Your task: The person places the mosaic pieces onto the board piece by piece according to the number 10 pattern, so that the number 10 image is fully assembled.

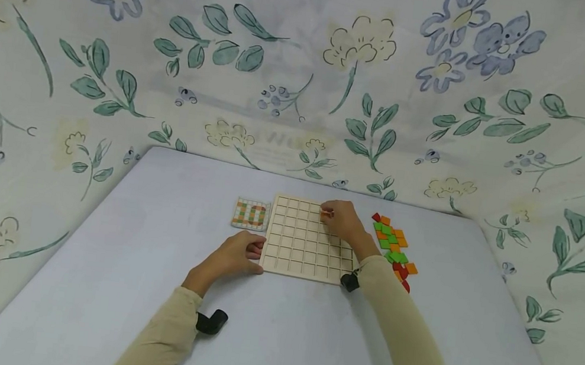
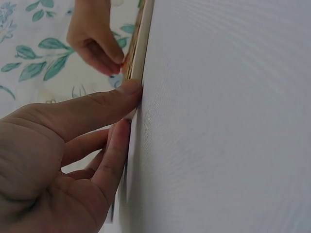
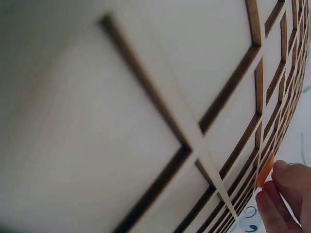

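Note:
A wooden board (image 1: 292, 237) with a raised square grid lies flat on the table. My left hand (image 1: 234, 255) holds it by the near left corner; in the left wrist view the thumb and a finger (image 2: 116, 150) grip its edge. Over the far right part of the board, my right hand (image 1: 344, 220) pinches an orange tile (image 3: 266, 170) between thumb and fingers, close to the grid. The grid cells in view hold no tiles; my right hand and forearm hide some on the right. A card (image 1: 250, 214) with a coloured grid pattern lies by the board's left side.
Several loose red, orange and green tiles (image 1: 392, 240) are spread right of the board, partly behind my right forearm. The white table (image 1: 161, 204) meets a flower-patterned cloth (image 1: 290, 99) at the back and sides.

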Motion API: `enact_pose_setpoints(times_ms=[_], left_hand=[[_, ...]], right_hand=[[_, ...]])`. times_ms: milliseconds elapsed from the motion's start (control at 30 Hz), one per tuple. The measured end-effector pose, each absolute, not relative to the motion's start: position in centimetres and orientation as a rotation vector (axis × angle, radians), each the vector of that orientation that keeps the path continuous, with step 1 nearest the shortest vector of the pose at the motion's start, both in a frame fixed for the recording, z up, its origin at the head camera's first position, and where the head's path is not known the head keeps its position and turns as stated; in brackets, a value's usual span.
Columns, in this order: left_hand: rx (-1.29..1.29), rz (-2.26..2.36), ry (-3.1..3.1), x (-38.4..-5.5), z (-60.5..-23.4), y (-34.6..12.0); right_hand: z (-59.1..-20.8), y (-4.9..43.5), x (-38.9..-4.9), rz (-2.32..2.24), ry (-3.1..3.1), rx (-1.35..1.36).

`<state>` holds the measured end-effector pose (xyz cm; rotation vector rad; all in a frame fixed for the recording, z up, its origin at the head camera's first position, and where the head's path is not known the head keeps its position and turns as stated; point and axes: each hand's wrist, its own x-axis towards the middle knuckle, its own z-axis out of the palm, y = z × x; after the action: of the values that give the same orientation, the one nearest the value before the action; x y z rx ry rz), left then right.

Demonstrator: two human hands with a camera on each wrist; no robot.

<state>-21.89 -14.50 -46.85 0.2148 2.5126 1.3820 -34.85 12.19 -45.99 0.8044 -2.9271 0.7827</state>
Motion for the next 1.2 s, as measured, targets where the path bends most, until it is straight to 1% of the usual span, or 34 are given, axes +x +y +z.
enact_pose_setpoints(times_ms=[300,567,700,900,967,1200], left_hand=[[0.232,1.368,2.533,-21.9,-47.1,-14.6],[0.225,1.373,2.542,-21.9,-47.0,-14.7],[0.228,1.376,2.54,-21.9,-47.1,-14.7],[0.226,1.366,2.54,-21.8,-47.3,-14.6],[0.224,1.359,2.539,-21.7,-47.3,-14.6],[0.277,1.353,2.547,-21.5,-46.9,-14.6]], right_hand=[[-45.7,12.0,-34.8,0.712,-2.952,0.839],[-44.1,13.4,-34.8,0.867,-2.963,0.821],[-44.1,15.8,-35.6,0.797,-2.885,0.713],[-44.6,20.3,-36.3,0.756,-2.958,0.376],[-45.0,21.6,-36.4,0.733,-3.0,0.308],[-45.8,23.4,-36.6,0.656,-3.106,0.27]])
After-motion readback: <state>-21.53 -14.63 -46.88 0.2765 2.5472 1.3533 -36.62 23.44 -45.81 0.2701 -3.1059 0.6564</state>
